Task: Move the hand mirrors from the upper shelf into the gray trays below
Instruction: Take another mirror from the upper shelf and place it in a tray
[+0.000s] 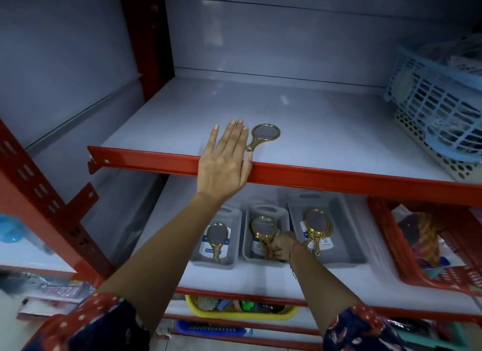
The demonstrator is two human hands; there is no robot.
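Note:
One gold-framed hand mirror (264,135) lies on the white upper shelf (326,131) near its red front edge. My left hand (226,160) is flat and open over that edge, its fingertips just left of the mirror's handle. Below stand three gray trays. The left tray (236,215) holds one gold mirror (217,237). In the middle tray (283,215), my right hand (280,246) is closed on the handle of a gold mirror (264,228). The right tray (336,209) holds stacked gold mirrors (317,224).
A blue lattice basket (433,100) on a beige perforated one (417,139) fills the upper shelf's right end. A red basket (391,246) sits right of the trays. A yellow bin (242,313) is on the shelf beneath. Red uprights (146,37) frame the left.

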